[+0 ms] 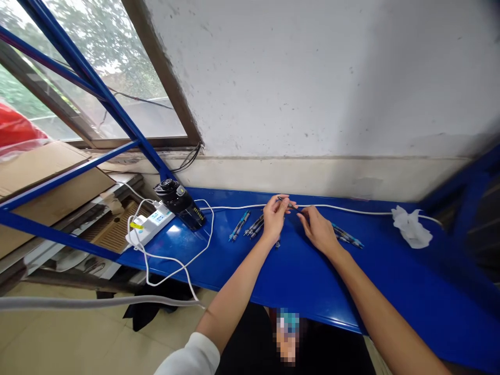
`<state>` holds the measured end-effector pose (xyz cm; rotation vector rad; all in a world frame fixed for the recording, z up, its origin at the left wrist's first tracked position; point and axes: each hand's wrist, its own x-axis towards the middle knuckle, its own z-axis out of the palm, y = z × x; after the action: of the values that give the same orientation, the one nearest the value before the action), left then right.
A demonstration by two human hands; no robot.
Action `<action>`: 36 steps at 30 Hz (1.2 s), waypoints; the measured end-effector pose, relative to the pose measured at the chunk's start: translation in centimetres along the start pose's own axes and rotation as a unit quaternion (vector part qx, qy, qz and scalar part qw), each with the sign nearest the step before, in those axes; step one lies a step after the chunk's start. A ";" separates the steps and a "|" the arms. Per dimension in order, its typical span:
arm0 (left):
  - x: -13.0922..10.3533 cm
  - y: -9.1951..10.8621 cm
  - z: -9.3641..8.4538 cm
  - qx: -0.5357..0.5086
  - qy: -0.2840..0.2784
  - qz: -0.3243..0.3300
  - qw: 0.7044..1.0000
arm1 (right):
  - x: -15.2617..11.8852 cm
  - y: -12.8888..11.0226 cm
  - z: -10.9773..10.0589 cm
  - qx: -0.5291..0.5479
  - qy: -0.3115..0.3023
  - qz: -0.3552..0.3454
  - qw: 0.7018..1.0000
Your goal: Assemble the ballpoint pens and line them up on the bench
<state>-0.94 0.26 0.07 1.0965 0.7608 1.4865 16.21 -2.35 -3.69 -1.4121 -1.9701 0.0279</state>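
Above the near edge of the blue shelf (pixel 297 291), your left hand (pixel 274 214) and right hand (pixel 318 227) pinch 1 dark pen (pixel 288 204) between them, mid-assembly by my judgement, so next comes a steady straight push together.

A glossy blue surface (pixel 351 291) is set against a scuffed white wall (pixel 312 78). Daylight is admitted through a brown-framed window (pixel 117 62) at left; beige floor tiles (pixel 78 338) are seen below.

A dark slim pen (pixel 291 205) is held level above the blue bench, between both hands' fingertips.
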 end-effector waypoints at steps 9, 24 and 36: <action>-0.9 -0.5 0.7 -0.010 -0.106 -0.037 0.994 | 0.0 -0.2 -0.5 0.055 0.024 -0.004 0.998; -0.2 -1.2 -0.3 0.005 -0.090 -0.046 0.995 | 0.2 0.0 -0.6 0.135 0.045 -0.005 0.990; -0.7 -0.2 0.5 -0.062 -0.102 -0.060 0.991 | 0.1 0.2 -0.1 0.140 0.040 0.025 0.989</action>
<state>-0.38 -0.42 -0.12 1.0718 0.5739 1.2797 16.38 -2.23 -3.58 -1.2576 -1.7863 0.2559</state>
